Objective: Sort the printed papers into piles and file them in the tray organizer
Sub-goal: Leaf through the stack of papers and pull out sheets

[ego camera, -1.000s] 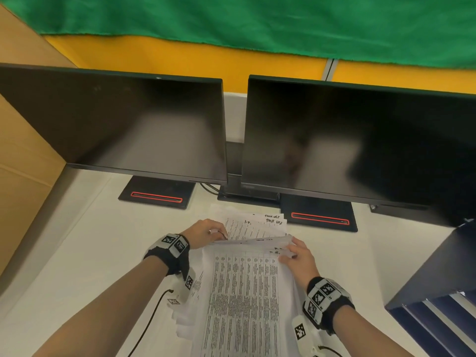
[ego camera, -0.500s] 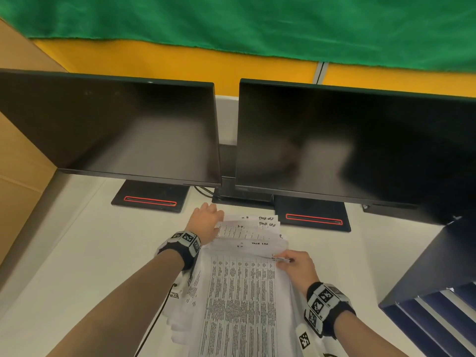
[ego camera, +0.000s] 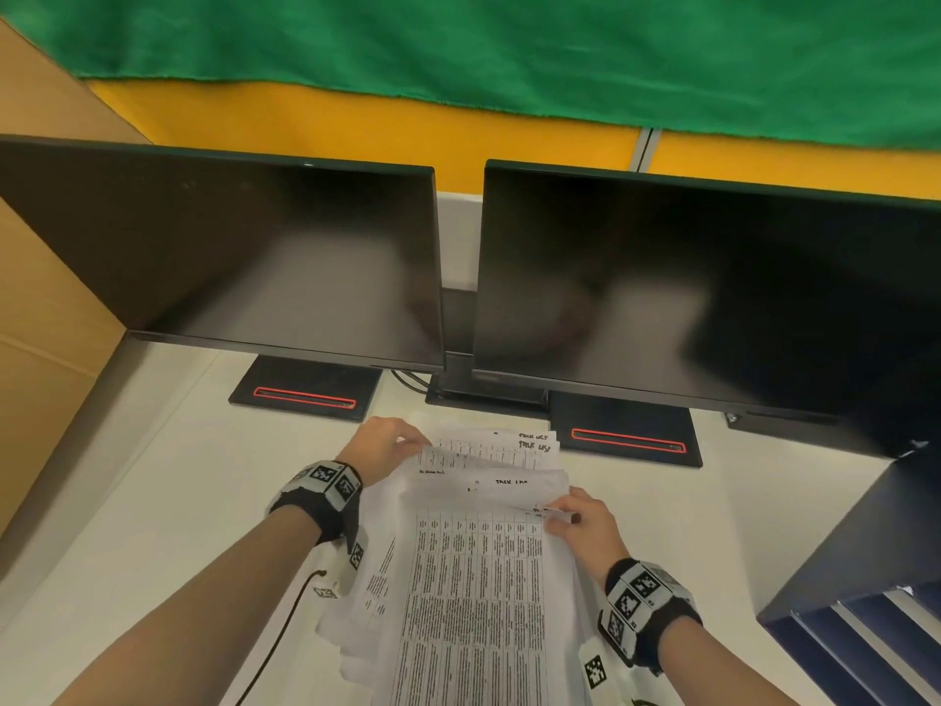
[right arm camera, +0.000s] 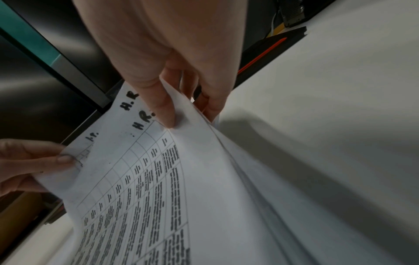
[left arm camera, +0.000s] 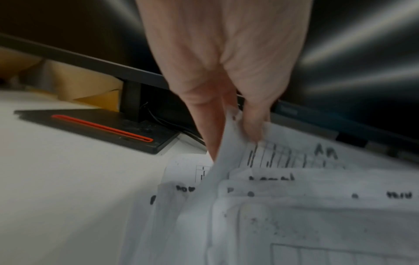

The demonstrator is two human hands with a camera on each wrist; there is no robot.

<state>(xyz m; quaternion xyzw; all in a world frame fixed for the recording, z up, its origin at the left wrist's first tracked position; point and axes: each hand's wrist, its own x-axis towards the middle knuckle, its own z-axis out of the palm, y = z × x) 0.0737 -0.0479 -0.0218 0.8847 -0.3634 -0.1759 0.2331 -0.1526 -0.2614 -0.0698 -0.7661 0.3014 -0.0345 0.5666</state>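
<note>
Showing handwritten letters [right arm camera: 136,111], right wrist only

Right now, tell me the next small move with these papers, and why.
Probably peel the top sheet clear. The right hand pinches its far right corner, the left hand pinches sheets at the far left, and the fanned stack shows handwritten labels; the tray organizer waits right.

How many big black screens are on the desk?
2. The left monitor stands behind the left hand; the right monitor stands beside it, behind the right hand. None seems hidden.
</note>
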